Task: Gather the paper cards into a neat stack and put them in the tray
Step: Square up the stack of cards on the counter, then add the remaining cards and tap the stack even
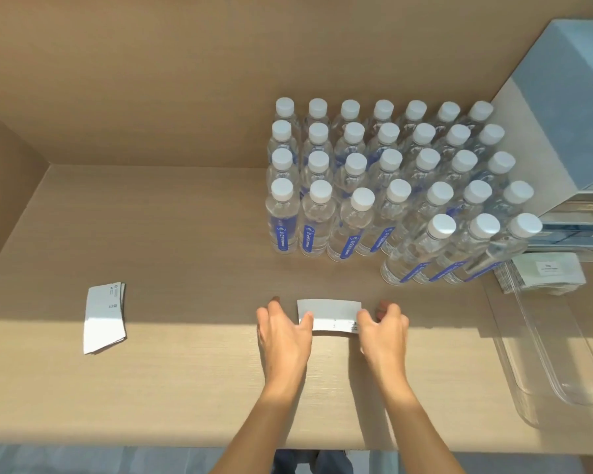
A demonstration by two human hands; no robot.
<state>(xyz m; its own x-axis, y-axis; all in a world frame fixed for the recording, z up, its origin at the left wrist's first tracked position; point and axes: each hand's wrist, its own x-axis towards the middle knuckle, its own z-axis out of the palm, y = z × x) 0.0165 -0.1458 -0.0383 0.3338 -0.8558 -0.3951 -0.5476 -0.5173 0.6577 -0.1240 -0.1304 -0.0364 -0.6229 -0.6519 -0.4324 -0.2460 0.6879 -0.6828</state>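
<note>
A stack of white paper cards (329, 315) stands on edge on the wooden table, in the middle. My left hand (283, 331) grips its left end and my right hand (384, 331) grips its right end. A second small pile of white cards (104, 318) lies flat on the table far to the left, slightly fanned. A clear plastic tray (562, 388) sits at the right edge of the table. More white cards (541, 273) lie stacked in the tray's far end.
A block of several water bottles (384, 186) with white caps stands behind the hands, close to the tray. A pale blue drawer unit (569, 131) is at the back right. The table's front edge (185, 446) runs along the bottom.
</note>
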